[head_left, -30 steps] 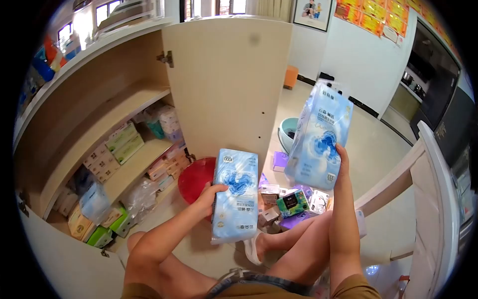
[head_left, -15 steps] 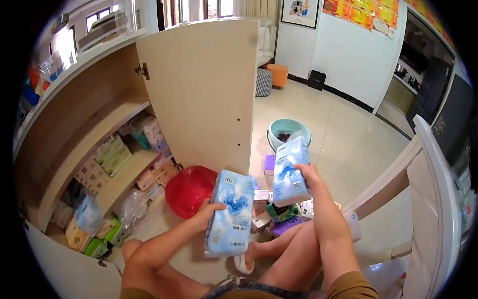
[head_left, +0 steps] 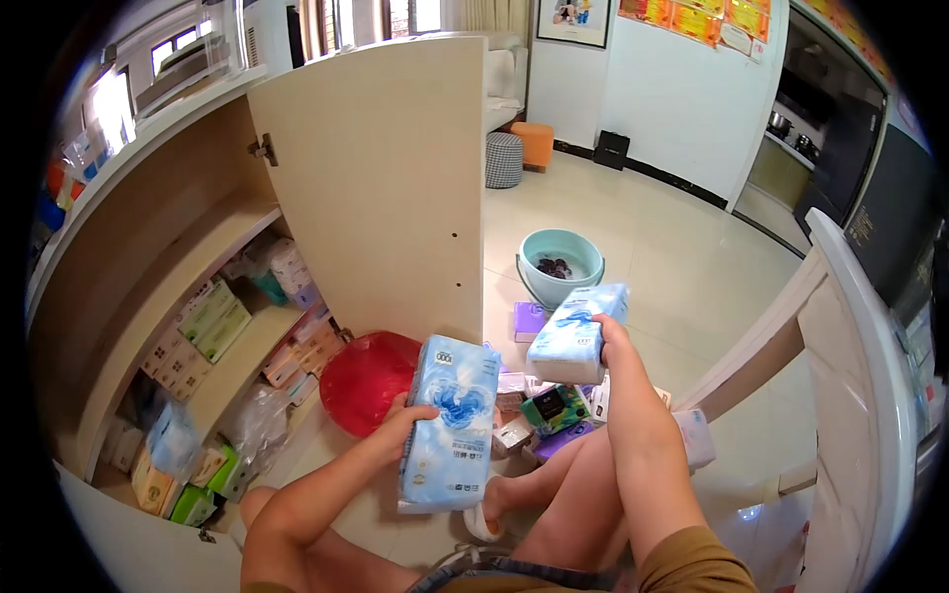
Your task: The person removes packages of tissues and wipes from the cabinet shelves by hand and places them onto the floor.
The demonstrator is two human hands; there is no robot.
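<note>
My left hand (head_left: pixel 407 423) grips the left edge of a blue-and-white tissue pack (head_left: pixel 451 425), its thumb across the front; the pack is held upright above the floor. In my right hand (head_left: pixel 615 341) is a second blue-and-white pack (head_left: pixel 578 331), tilted nearly flat, with its pale end towards me. Under and around this pack lies a pile of smaller packs on the floor, among them a green one (head_left: pixel 556 408) and a purple one (head_left: pixel 530 321). A red basin (head_left: pixel 368 381) stands just left of the first pack, partly behind my left hand.
At left is an open cabinet with tissue packs on its shelves (head_left: pixel 242 361) and its door (head_left: pixel 376 188) swung out. A light-blue bucket (head_left: pixel 561 259) with dark contents stands beyond the pile. A white chair (head_left: pixel 840 346) is at right. An orange stool (head_left: pixel 534 145) stands farther back.
The right pack has come down and tipped from upright to nearly flat, in my right hand throughout. The left pack has shifted slightly left and down. The view has turned to the right.
</note>
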